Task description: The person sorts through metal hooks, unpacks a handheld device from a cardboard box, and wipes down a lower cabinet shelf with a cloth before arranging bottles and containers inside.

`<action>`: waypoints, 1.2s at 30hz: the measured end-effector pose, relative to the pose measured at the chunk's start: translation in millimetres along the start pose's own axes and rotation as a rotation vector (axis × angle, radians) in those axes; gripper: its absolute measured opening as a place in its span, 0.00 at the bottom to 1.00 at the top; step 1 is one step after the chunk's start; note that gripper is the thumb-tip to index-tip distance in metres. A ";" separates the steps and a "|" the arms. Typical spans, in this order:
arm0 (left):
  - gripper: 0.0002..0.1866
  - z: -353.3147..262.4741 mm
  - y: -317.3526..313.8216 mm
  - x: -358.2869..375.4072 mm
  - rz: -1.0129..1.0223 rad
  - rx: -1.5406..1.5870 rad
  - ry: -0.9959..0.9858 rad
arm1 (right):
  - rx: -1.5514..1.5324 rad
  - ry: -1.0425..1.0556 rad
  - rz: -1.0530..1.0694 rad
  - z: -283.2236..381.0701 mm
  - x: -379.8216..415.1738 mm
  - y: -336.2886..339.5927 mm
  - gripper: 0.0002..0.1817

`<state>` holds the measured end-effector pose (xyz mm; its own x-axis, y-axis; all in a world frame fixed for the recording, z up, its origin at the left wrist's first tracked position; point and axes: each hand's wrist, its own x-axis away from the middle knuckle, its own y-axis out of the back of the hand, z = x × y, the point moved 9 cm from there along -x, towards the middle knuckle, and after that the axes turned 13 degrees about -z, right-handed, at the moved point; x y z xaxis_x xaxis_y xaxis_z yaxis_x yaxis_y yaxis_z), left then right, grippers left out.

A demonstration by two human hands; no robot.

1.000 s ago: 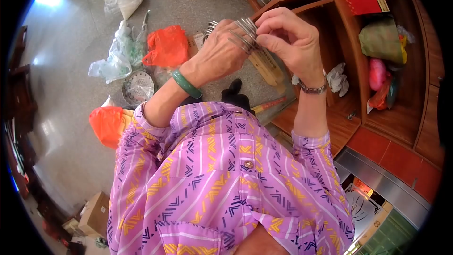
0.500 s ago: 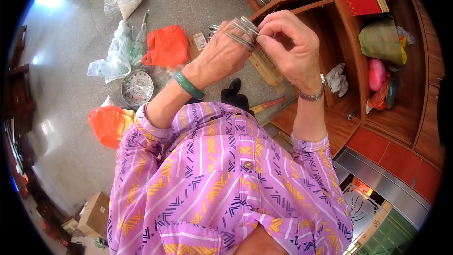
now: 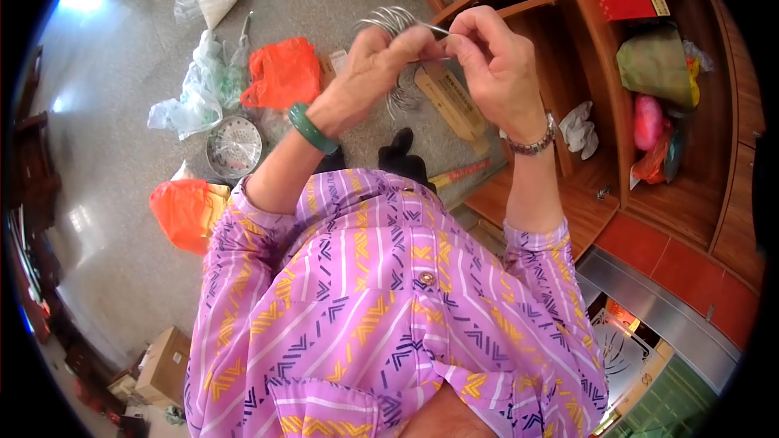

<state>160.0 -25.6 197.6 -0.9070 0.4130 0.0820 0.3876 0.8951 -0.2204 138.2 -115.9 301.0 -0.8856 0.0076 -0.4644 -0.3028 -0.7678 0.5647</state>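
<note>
My left hand (image 3: 369, 69), with a green bangle at its wrist, is closed around a bundle of thin, curved silvery metal rods (image 3: 391, 18). Their bent ends fan out above the knuckles, and more thin rods hang below the fingers, somewhat blurred. From the bundle one metal rod (image 3: 436, 29) reaches across to my right hand (image 3: 499, 65), which wears a metal-band watch. The right thumb and index finger pinch that rod's end. Both hands are raised in front of my body, above the floor, and my fingers cover the middle of the bundle.
An open wooden cabinet (image 3: 604, 57) stands at the right, holding bags and boxes. On the floor lie a red plastic bag (image 3: 284, 73), a perforated metal bowl (image 3: 234, 148), clear plastic bags (image 3: 203, 85) and a long cardboard box (image 3: 451, 100). A stovetop (image 3: 621, 353) sits lower right.
My left hand has turned, and the bundle's curved ends now show above it instead of the straight lengths beside the fingers. A rod now spans the gap between the hands, which are slightly farther apart.
</note>
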 end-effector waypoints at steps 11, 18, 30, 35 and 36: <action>0.11 52.9 61.5 -17.6 -0.360 0.903 0.421 | -0.274 -0.193 -0.302 -31.8 3.4 43.0 0.00; 0.08 71.0 65.5 -16.1 -0.390 1.190 0.452 | -0.620 -0.425 -0.492 -82.8 25.9 40.7 0.02; 0.11 44.5 27.4 -10.2 -0.212 0.819 0.247 | -1.309 -1.098 -0.536 -135.2 83.2 -36.2 0.03; 0.19 12.4 25.8 -12.5 -0.197 0.549 0.053 | -1.337 -1.153 -0.364 -130.1 92.9 -50.3 0.06; 0.20 6.7 24.6 -14.0 -0.176 0.501 0.012 | -1.319 -1.143 -0.281 -127.5 93.9 -55.1 0.07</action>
<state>181.1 -10.4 184.6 -0.9482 0.2681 0.1704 0.1005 0.7620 -0.6397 116.7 -154.6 139.3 -0.8170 0.1772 0.5487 -0.5262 -0.6182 -0.5839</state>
